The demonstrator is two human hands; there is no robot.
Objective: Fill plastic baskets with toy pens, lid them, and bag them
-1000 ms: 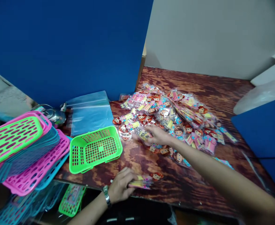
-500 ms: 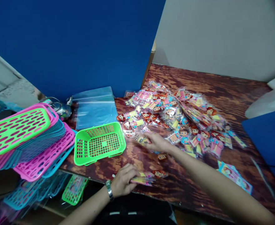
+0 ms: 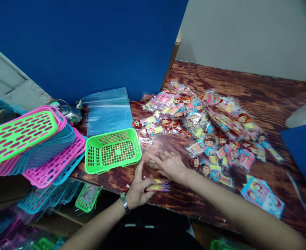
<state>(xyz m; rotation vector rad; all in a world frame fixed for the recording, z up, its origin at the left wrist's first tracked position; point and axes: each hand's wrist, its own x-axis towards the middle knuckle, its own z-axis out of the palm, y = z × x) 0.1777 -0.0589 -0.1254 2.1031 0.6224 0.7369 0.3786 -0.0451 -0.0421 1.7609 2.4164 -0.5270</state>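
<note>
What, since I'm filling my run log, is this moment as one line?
left hand: gripping packet stack | right hand: open, beside stack | green basket: left of hands | packet pile: behind

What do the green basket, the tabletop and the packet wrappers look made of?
Green basket: moulded plastic, glossy, with open grid walls. Table: wood, probably varnished plywood, showing dark swirling grain and sheen. Packets, including those the left hand grips: thin clear plastic film, judging by glare and crinkles.
</note>
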